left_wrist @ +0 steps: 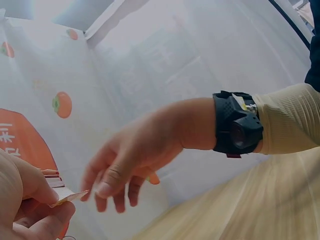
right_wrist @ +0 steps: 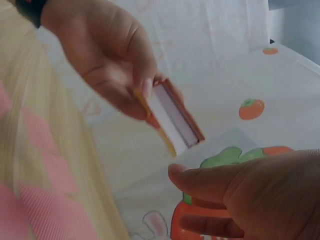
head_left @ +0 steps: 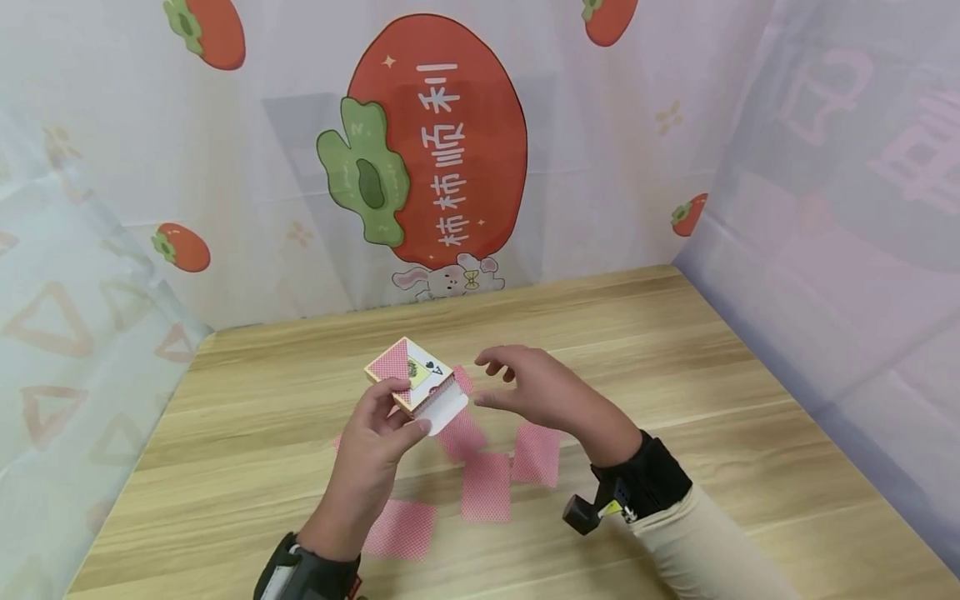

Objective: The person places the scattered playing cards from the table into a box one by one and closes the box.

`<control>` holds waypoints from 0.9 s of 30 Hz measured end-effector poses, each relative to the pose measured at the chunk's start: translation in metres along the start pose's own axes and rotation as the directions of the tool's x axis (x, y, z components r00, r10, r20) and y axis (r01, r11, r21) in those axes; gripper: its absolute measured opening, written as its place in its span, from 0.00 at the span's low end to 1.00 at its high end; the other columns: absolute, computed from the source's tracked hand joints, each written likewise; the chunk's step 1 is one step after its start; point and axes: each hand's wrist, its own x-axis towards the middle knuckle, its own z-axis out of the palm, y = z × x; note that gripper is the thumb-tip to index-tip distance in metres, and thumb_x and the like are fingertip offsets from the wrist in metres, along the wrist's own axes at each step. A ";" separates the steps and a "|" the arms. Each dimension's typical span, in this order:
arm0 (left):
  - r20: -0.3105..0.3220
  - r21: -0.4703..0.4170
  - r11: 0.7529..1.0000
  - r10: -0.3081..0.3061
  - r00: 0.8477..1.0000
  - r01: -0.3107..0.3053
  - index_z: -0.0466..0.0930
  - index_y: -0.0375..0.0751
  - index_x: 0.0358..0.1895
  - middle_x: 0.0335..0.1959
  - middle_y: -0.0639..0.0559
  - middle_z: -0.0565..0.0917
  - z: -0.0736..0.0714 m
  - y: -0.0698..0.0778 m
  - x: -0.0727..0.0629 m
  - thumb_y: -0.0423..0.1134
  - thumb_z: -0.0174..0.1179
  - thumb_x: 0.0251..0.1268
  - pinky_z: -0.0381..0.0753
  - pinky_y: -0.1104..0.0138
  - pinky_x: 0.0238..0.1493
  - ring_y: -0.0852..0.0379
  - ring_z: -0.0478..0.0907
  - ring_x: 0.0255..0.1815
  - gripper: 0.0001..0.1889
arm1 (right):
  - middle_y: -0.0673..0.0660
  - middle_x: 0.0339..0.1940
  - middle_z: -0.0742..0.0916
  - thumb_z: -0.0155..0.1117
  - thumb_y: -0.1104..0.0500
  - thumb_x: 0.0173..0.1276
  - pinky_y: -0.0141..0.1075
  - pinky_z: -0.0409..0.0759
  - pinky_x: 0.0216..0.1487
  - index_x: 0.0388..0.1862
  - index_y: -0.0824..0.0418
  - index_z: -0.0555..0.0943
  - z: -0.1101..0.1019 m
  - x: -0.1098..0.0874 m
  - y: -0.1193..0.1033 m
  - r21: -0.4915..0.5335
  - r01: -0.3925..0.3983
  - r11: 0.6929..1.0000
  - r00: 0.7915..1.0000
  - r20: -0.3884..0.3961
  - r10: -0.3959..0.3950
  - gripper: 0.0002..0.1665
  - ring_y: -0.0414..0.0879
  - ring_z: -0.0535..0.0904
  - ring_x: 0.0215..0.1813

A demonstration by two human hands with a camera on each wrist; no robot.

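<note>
My left hand (head_left: 378,429) holds a playing card box (head_left: 420,371) above the table, thumb on its white flap (head_left: 444,408). The box has a red check pattern and an ace of spades printed on its front. Its flap stands folded out, and the right wrist view looks into the end of the box (right_wrist: 175,117), where the pale inside shows. My right hand (head_left: 543,387) hovers just right of the box, apart from it, fingers loosely bent and nothing between them. Below lie several red-patterned playing cards (head_left: 486,487) back up, some partly hidden by the left hand and box.
The cards lie scattered on a light wood table (head_left: 247,400), one single card (head_left: 401,529) nearer the front edge. A printed cloth (head_left: 585,192) with persimmons hangs behind the table, and more cloth encloses both sides.
</note>
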 end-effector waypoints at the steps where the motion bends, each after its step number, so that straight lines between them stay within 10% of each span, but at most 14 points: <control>1: -0.005 0.001 1.000 0.002 1.000 -0.002 0.64 0.37 0.63 0.63 0.45 0.69 -0.002 0.001 0.000 0.14 0.57 0.59 0.83 0.68 0.49 0.50 0.75 0.56 0.30 | 0.48 0.56 0.84 0.75 0.48 0.65 0.43 0.81 0.52 0.64 0.52 0.79 0.000 -0.001 0.004 -0.012 0.010 1.000 1.000 0.000 -0.010 0.30 0.47 0.79 0.55; 12: -0.007 -0.027 0.999 0.025 1.000 -0.025 0.63 0.39 0.63 0.64 0.45 0.66 -0.015 0.009 0.008 0.14 0.57 0.60 0.82 0.69 0.50 0.50 0.74 0.58 0.30 | 0.51 0.64 0.81 0.74 0.54 0.66 0.48 0.75 0.66 0.66 0.54 0.78 -0.009 -0.019 0.055 -0.156 0.093 0.983 0.991 0.112 -0.076 0.30 0.51 0.74 0.67; 27: -0.007 -0.012 0.999 0.035 0.999 -0.035 0.63 0.38 0.63 0.64 0.44 0.66 -0.018 0.014 0.009 0.14 0.57 0.60 0.82 0.69 0.50 0.49 0.74 0.58 0.30 | 0.51 0.63 0.81 0.77 0.59 0.60 0.56 0.71 0.66 0.63 0.52 0.80 -0.016 -0.033 0.079 -0.392 0.279 0.876 0.943 0.284 -0.173 0.31 0.55 0.72 0.67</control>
